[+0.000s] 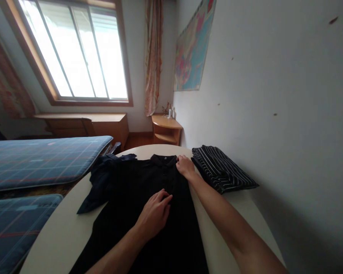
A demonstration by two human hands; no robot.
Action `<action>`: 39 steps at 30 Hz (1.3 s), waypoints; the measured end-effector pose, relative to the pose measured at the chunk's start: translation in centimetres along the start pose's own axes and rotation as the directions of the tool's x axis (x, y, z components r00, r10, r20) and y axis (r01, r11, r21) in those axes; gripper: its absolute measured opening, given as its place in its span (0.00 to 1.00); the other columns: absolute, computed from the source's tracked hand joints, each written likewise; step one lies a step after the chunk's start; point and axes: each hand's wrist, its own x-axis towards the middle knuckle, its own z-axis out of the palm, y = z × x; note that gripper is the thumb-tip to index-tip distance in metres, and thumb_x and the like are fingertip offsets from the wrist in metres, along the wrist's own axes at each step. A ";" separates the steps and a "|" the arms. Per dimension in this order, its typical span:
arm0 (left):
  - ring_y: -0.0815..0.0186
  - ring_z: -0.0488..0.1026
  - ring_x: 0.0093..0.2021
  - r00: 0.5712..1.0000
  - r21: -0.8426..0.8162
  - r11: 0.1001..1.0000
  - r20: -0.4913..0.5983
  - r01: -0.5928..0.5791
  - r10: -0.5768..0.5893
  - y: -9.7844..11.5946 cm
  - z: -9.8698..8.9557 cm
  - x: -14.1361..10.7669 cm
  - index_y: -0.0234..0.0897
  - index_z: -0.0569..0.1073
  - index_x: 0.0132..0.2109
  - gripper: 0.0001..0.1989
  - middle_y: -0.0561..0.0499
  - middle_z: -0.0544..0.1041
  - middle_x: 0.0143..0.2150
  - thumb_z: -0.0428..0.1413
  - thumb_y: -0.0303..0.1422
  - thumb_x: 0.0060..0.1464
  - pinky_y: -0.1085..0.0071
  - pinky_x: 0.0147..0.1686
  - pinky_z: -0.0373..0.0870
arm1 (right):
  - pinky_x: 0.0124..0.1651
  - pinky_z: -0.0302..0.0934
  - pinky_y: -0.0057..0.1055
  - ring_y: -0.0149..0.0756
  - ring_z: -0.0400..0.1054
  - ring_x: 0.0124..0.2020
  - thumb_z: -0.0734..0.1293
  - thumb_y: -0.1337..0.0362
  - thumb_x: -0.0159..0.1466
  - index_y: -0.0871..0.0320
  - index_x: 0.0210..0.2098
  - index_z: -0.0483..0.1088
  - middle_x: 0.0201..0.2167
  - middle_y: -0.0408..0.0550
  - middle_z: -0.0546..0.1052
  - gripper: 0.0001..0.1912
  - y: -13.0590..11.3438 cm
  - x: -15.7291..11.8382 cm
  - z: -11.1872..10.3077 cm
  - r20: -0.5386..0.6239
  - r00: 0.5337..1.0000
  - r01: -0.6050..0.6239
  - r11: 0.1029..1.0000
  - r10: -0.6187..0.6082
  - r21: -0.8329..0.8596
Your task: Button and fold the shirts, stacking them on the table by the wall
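Note:
A black polo shirt (148, 171) lies spread on the round table, its collar at the far side. My right hand (185, 166) is closed on the shirt's shoulder edge, just right of the collar. Over the middle of the shirt is my left hand (156, 211), palm down with its fingers loosely bent and nothing visible in them; whether it touches the fabric I cannot tell. Dark navy cloth (100, 188) bunches at the shirt's left side, partly under it. To the right of my right hand sits a folded black-and-white striped garment (221, 167).
The white round table (57, 236) carries the clothes. Left of it are beds with blue plaid mattresses (45, 160). A white wall (288, 152) rises close on the right. Beyond the table stand a wooden corner shelf (167, 122) and a low desk (111, 118) under the window.

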 end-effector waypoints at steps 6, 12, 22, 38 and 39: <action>0.55 0.58 0.68 0.995 0.052 0.999 0.104 0.002 -0.007 0.4 -0.6 -0.1 0.42 0.66 0.65 0.25 0.46 0.65 0.67 0.52 0.35 0.62 0.54 0.66 0.59 | 0.65 0.46 0.47 0.50 0.55 0.64 0.51 0.52 0.72 0.59 0.66 0.59 0.66 0.56 0.62 0.29 -1.1 -1.7 2.2 0.129 0.989 -0.080 0.996 0.076 0.025; 0.57 0.54 0.70 0.982 0.094 0.995 0.186 0.026 -0.044 0.6 -0.8 0.2 0.41 0.62 0.67 0.27 0.48 0.60 0.70 0.49 0.36 0.63 0.54 0.68 0.53 | 0.70 0.32 0.48 0.49 0.44 0.70 0.47 0.51 0.72 0.62 0.70 0.53 0.71 0.54 0.53 0.33 -1.5 -2.7 2.0 0.076 0.991 -0.111 0.992 0.106 0.056; 0.56 0.47 0.73 0.966 0.193 0.979 0.234 0.061 -0.106 0.6 -0.5 0.3 0.39 0.60 0.68 0.28 0.47 0.55 0.72 0.48 0.38 0.63 0.53 0.69 0.48 | 0.71 0.33 0.42 0.51 0.39 0.72 0.46 0.43 0.70 0.75 0.71 0.43 0.72 0.62 0.45 0.45 -5.1 -10.7 -0.4 0.218 0.976 -0.063 0.983 0.024 0.174; 0.54 0.46 0.73 0.951 0.341 0.924 0.187 0.172 -0.245 1.5 2.3 3.5 0.27 0.57 0.69 0.31 0.41 0.55 0.72 0.41 0.40 0.64 0.53 0.69 0.46 | 0.71 0.22 0.45 0.44 0.34 0.73 0.37 0.42 0.69 0.70 0.71 0.46 0.72 0.56 0.48 0.45 -2.1 -10.3 0.4 0.197 0.968 0.134 0.983 -0.157 0.123; 0.54 0.46 0.73 0.951 0.344 0.921 0.177 0.183 -0.255 1.5 2.7 4.0 0.28 0.56 0.70 0.32 0.41 0.55 0.72 0.41 0.40 0.64 0.53 0.69 0.46 | 0.71 0.20 0.47 0.44 0.33 0.73 0.37 0.42 0.69 0.69 0.71 0.46 0.72 0.55 0.48 0.44 -1.8 -9.7 0.4 0.207 0.965 0.142 0.984 -0.162 0.110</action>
